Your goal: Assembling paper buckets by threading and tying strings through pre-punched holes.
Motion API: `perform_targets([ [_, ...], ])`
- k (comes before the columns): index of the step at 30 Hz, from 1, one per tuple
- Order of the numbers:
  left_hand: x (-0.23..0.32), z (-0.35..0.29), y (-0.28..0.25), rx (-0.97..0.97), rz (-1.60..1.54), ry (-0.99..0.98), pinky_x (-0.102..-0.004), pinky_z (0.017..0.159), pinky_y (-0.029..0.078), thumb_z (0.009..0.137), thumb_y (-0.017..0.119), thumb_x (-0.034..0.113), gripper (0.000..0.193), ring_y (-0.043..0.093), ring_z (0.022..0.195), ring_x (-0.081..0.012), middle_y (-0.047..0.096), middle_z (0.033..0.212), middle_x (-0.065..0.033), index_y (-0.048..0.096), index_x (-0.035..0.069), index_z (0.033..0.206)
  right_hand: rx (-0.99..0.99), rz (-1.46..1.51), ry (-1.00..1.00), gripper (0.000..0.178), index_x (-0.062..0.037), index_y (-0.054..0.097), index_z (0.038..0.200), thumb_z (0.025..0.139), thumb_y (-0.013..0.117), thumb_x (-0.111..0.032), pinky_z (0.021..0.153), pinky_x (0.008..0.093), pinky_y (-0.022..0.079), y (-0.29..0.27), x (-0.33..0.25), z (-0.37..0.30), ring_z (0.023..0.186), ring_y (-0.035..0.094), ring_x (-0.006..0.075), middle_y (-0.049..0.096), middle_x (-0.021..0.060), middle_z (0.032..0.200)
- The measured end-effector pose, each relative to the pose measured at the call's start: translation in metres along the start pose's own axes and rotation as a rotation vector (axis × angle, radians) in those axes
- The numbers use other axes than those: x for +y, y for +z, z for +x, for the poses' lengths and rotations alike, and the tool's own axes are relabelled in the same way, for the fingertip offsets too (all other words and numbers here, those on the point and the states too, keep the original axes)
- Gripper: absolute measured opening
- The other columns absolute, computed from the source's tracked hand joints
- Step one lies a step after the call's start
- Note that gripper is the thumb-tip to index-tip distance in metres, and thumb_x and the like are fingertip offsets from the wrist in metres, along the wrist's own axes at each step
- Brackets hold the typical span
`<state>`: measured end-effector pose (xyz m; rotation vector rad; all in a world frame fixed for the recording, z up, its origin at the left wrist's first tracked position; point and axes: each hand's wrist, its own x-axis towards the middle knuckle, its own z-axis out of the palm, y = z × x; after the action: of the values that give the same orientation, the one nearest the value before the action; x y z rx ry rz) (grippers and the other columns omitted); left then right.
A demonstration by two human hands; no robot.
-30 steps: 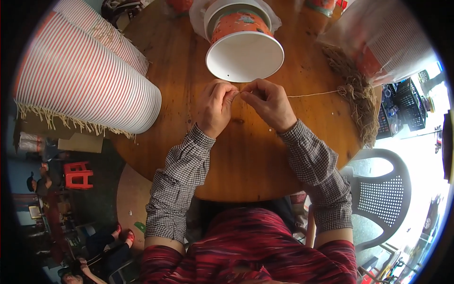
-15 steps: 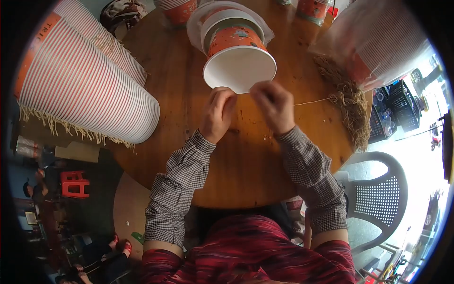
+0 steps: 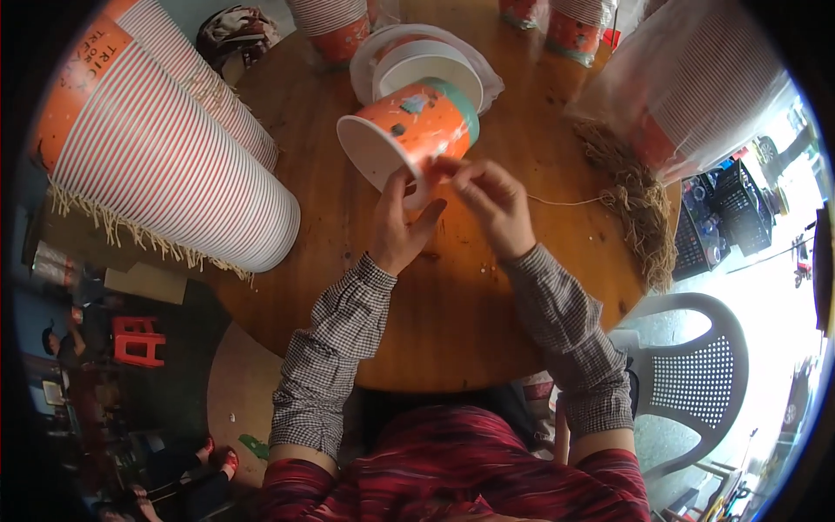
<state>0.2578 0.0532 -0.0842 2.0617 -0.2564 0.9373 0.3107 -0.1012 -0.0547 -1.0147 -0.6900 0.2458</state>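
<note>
Your left hand (image 3: 402,233) reaches up, thumb spread, fingertips at the rim of the tilted cup (image 3: 417,122), over the table (image 3: 435,339). Your right hand (image 3: 500,204) bends in beside it, thumb and fingers drawn close; whether either grips cup or string (image 3: 565,204), I cannot tell. Dark lettering (image 3: 94,63) marks the left stack's (image 3: 174,165) orange band.

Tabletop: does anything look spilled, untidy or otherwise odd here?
Two small things. The string lies in a loose tangle on the right of the table, unlike the neatly nested cups on the left. A few pale specks lie near the right hand, too small to identify.
</note>
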Motion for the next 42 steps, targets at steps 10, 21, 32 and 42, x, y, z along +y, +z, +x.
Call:
perform_targets([
  [10,0.013,-0.012,-0.031,-0.138,0.140,-0.158,-0.0210,0.053,0.038,0.089,0.058,0.008,0.025,0.048,0.061,-0.0050,0.061,0.084,-0.0043,0.057,-0.002,0.112,0.072,-0.278,-0.182,0.004,0.0008,0.060,0.090,0.088,0.060,-0.003,0.094,0.0308,0.043,0.003,0.015,0.000,0.109,0.055,0.0149,0.057,0.0124,0.124],
  [21,0.008,-0.017,-0.032,0.074,-0.418,-0.363,-0.0219,0.080,0.047,0.096,0.053,0.011,0.024,0.058,0.092,-0.0091,0.059,0.103,-0.0059,0.053,-0.006,0.112,0.023,-0.385,-0.085,0.005,-0.0013,0.061,0.090,0.087,0.062,-0.005,0.096,0.0330,0.042,-0.002,0.020,0.001,0.112,0.056,0.0188,0.057,0.0129,0.126],
  [32,0.011,-0.020,-0.019,0.042,-0.324,-0.348,-0.0263,0.080,0.050,0.091,0.056,0.005,0.023,0.062,0.092,-0.0141,0.062,0.103,-0.0078,0.055,-0.002,0.112,0.102,-0.477,-0.146,0.007,-0.0029,0.061,0.088,0.082,0.065,-0.005,0.094,0.0334,0.044,0.014,0.018,-0.003,0.108,0.058,0.0236,0.058,0.0138,0.123],
  [42,0.019,-0.017,-0.013,-0.020,-0.194,-0.233,-0.0249,0.081,0.051,0.090,0.054,-0.003,0.038,0.061,0.096,-0.0149,0.059,0.110,-0.0113,0.043,-0.005,0.126,0.156,-0.690,-0.169,0.008,-0.0027,0.061,0.086,0.079,0.066,-0.003,0.093,0.0360,0.046,0.019,0.010,-0.007,0.109,0.057,0.0278,0.058,0.0147,0.121],
])
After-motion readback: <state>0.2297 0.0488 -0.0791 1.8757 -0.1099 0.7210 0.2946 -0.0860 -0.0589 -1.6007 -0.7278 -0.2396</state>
